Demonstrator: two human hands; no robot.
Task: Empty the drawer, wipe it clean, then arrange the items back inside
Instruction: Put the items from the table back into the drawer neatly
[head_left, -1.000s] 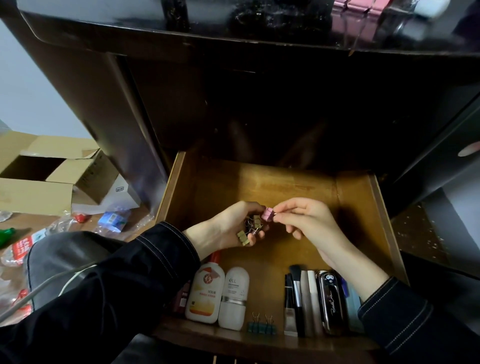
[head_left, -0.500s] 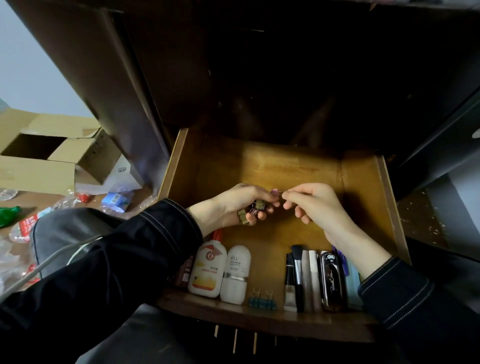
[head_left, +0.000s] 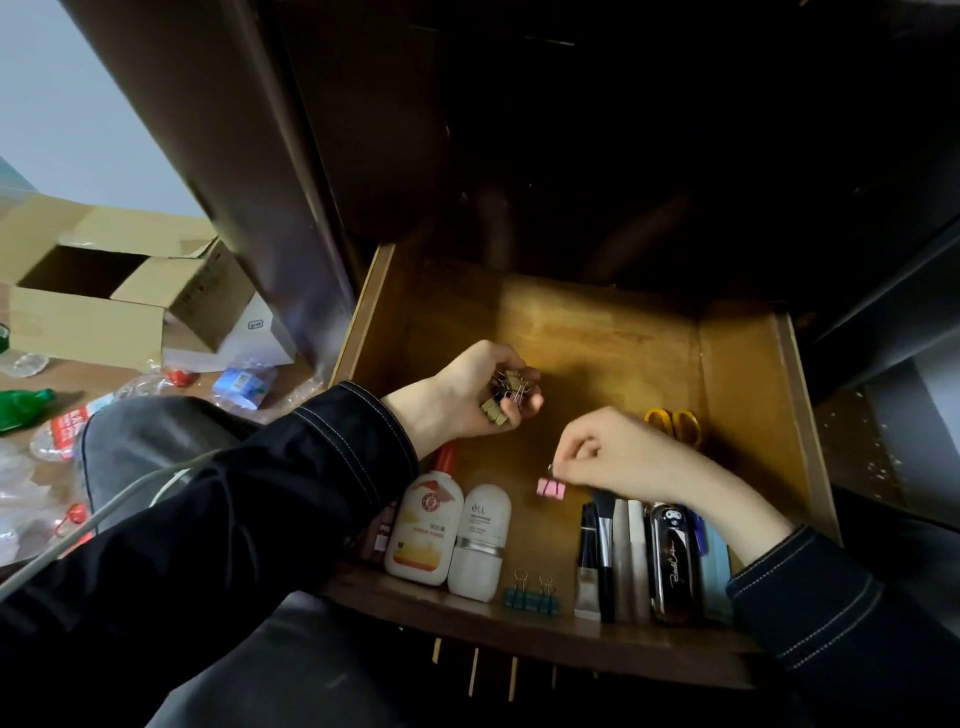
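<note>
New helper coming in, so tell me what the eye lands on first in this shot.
Two hands over the open wooden drawer stand out first. The right hand pinches a pink binder clip low at the drawer's middle, and the left hand cups a bunch of gold binder clips. Bottles and brushes line the front edge.

One wide-angle view from the person's head looks forward and down, close over the front edge of the open drawer (head_left: 597, 338), with the cardboard box (head_left: 88, 327) off its left side.
</note>
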